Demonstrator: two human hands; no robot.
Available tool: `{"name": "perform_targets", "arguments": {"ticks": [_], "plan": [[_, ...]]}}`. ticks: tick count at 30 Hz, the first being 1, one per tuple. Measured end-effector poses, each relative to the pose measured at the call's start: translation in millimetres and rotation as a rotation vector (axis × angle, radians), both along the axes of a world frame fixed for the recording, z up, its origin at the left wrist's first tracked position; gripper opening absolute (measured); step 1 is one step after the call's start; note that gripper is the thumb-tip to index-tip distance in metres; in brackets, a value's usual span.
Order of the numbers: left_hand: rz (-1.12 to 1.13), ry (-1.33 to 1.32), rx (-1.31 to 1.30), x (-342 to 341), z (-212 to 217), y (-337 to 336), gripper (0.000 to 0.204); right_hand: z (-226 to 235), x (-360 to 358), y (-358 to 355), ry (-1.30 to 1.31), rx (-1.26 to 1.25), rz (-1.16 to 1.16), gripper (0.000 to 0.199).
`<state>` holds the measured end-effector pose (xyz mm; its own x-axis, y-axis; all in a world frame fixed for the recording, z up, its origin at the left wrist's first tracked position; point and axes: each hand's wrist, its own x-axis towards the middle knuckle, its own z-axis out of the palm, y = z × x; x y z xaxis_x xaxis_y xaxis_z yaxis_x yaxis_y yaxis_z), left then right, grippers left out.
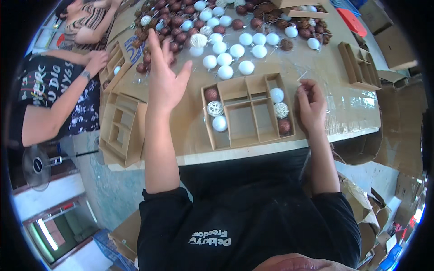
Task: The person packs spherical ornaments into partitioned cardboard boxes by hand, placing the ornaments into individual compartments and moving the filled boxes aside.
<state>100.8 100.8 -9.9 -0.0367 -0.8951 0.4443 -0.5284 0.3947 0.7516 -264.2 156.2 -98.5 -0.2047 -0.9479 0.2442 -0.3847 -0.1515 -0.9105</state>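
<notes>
My left hand (168, 81) is raised over the table with fingers spread, holding nothing, near the edge of the ball pile. A cardboard divider box (242, 103) lies in front of me. Its left column holds a brown glitter ball (211, 94), a white woven ball (215, 108) and a white ball (219, 123). Its right column has a white ball (276, 95), a woven ball (281, 110) and a brown ball (284, 126). Beside the box's right wall, my right hand (313, 103) has its fingers curled; what they hold, if anything, is hidden.
Many white balls (237, 50) and brown balls (186, 25) spread across the far table. More divider boxes stand at the left (121, 128) and right (359, 65). Two people sit at the left; one's hand (97, 61) touches another box. A fan (38, 165) stands lower left.
</notes>
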Motion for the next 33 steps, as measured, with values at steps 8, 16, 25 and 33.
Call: {"name": "perform_targets", "arguments": {"ticks": [8, 16, 25, 33], "plan": [[0.15, 0.107, 0.053, -8, -76, 64, 0.047, 54, -25, -60, 0.457, -0.044, 0.015, 0.035], [0.221, 0.364, -0.129, -8, -106, 58, 0.027, 23, -139, -226, 0.695, 0.157, -0.172, 0.064], [-0.257, -0.141, -0.135, -114, 4, -19, 0.02, 39, -126, -150, 0.27, 0.208, 0.095, 0.045], [-0.278, -0.998, -0.204, -226, -33, -125, 0.039, 87, -78, -81, -0.102, -0.041, 0.129, 0.057]]}}
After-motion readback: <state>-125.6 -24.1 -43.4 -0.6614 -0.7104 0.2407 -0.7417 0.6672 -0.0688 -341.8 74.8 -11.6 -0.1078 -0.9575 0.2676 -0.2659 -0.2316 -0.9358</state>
